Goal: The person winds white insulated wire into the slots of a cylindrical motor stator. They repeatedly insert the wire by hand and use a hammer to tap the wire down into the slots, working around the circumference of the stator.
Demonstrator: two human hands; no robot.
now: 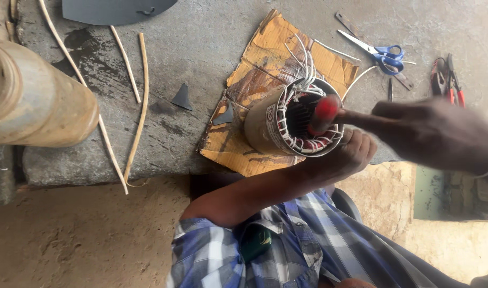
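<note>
We look down at a grey concrete surface (201, 32) where a motor stator (286, 120) — a short metal cylinder — lies on its side on a torn sheet of brown cardboard (265, 58). Its long axis runs roughly left to right, and its open end, ringed with red and white wire windings (302, 141), points right, toward the hands. A few loose white leads rise from the top of the rim. Our left hand (353, 152) reaches in from below, its fingers curled against the lower right rim of the stator, bracing it. Our right hand (430, 133) comes from the right edge, clenched around a dark tool handle (358, 116) that lies nearly level; its red, blurred head (325, 111) sits at the mouth of the stator, over the windings. We cannot tell whether the head touches them. Farther off on the surface lie blue-handled scissors (380, 53) and red-handled pliers (446, 80) at the upper right — well apart from the stator. Thin pale sticks (142, 90) lie to the left, near a large tan cylinder (36, 98). A blue plaid shirt (297, 245) fills the lower frame.
</note>
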